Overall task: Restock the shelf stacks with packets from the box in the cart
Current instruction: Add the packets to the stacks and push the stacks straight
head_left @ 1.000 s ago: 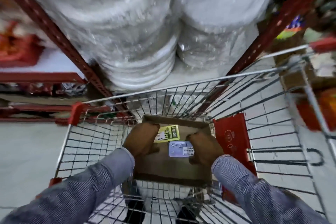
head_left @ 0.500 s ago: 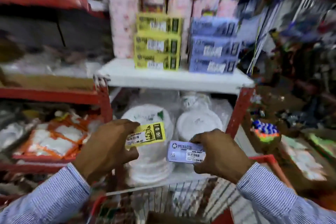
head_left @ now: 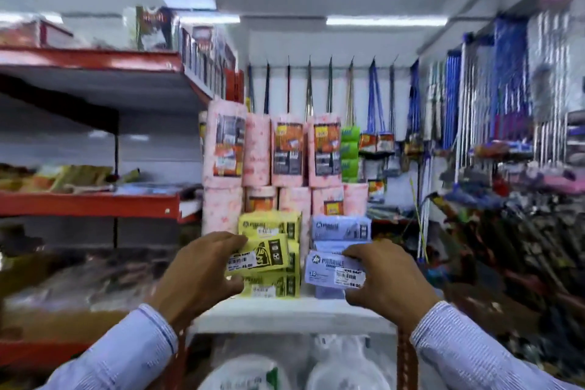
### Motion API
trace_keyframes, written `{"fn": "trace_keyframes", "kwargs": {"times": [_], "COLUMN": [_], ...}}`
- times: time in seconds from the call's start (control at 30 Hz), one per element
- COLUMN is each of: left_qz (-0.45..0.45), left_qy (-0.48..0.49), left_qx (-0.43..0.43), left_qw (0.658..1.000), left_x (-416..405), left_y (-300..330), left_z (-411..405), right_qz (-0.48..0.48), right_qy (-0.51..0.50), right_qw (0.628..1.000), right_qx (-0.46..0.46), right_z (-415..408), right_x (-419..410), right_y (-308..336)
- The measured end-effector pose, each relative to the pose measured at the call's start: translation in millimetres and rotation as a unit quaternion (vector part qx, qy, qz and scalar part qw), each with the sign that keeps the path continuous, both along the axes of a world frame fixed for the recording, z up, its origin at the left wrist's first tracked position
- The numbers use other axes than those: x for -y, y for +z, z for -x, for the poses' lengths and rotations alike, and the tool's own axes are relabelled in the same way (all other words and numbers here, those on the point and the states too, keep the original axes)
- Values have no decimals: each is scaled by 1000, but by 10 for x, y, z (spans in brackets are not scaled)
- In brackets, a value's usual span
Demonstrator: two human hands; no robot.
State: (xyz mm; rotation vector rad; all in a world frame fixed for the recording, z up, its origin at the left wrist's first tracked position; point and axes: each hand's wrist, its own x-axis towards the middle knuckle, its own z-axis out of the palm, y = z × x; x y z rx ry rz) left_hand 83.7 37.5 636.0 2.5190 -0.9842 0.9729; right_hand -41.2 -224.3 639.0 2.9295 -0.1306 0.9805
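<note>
My left hand point(head_left: 196, 272) grips a yellow packet point(head_left: 258, 256) and holds it up in front of the yellow stack point(head_left: 272, 285) on the white shelf point(head_left: 291, 313). My right hand point(head_left: 384, 279) grips a lilac-blue packet point(head_left: 332, 269), raised before the blue stack point(head_left: 340, 228) to the right of the yellow one. Both packets hang just short of their stacks, at about mid height. The cart and its box are out of view.
Pink wrapped rolls point(head_left: 272, 152) stand behind both stacks. Red shelving point(head_left: 91, 203) runs along the left. Brooms and mops point(head_left: 506, 98) hang on the right wall. Wrapped white plates point(head_left: 345, 367) sit under the white shelf.
The view swung up from the cart to the shelf. Both hands lifted the yellow and blue packets from the box up to the level of the matching stacks.
</note>
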Motion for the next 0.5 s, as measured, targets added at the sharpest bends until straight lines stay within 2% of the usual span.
{"fn": "trace_keyframes", "kwargs": {"times": [0.2,0.5], "left_qz": [-14,-40], "left_qy": [-49,-40], "left_qx": [14,-2], "left_qw": [999,998], "left_x": [379,626], "left_y": [283,229], "left_z": [-482,-1010], "right_qz": [-3,-8], "right_qy": [-29,-58], "right_qw": [998,998], "right_qx": [55,25], "right_z": [-429,-906], "right_x": [341,738], "right_y": [256,174]}}
